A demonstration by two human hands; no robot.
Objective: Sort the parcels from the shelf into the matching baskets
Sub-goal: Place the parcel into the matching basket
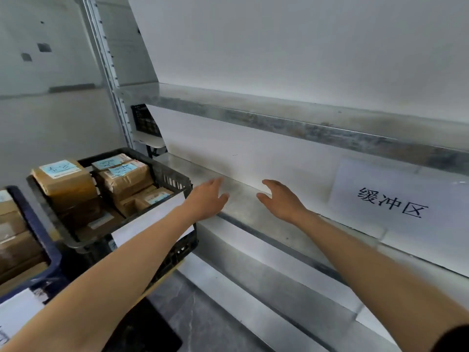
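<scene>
- Blue basket (50, 270): stood furthest left of the shelf (250, 212) and held brown parcels.
- Black basket (175, 179): stood just beside the shelf's left end, stacked with taped brown parcels (66, 181) bearing pale blue labels.
- Parcels, handling (judgement): these were boxy and probably stiff and fairly light. The tape likely made them slick, so a grip across two opposite sides would suit.
- Left hand (209, 199): was over the shelf's front edge, with fingers straight and slightly spread, holding nothing.
- Shelf: the stretch in view carried no parcel, so all visible parcels lay in the baskets to its left.
- Right hand (281, 201): was over the shelf board, with fingers relaxed and open, holding nothing. Whether it touched the board could not be told.
- Paper sign (396, 203): was fixed to the shelf's back wall, right of both hands.
</scene>
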